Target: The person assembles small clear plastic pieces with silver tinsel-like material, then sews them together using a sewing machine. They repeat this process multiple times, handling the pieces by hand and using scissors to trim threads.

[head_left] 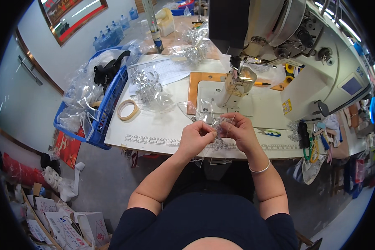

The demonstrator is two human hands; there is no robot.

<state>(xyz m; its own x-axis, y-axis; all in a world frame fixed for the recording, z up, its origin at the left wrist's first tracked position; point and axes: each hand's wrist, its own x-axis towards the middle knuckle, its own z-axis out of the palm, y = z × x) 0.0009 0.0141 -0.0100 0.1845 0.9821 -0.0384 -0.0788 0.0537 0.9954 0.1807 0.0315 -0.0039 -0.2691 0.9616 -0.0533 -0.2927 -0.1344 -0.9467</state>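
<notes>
Both hands are close together over the front edge of the white sewing table (pixel 162 135). My left hand (pixel 197 137) is closed, thumb against fingers, on a bunch of clear plastic pieces with small shiny metal parts (pixel 216 143). From the other side my right hand (pixel 237 130) pinches the same bunch. Clear flaps stick out above and below the fingers; the exact shape of the pieces cannot be made out. Just beyond stands the sewing machine (pixel 237 85), its needle area behind the hands. A similar heap of clear plastic and metal parts (pixel 148 85) lies farther left.
A roll of tape (pixel 128 110) lies on the table's left. Beside it stands a blue basket (pixel 108 112) full of clear plastic. A ruler strip (pixel 154 141) runs along the front edge. At right are a small cutter (pixel 271 133) and yellow-handled scissors (pixel 289 75).
</notes>
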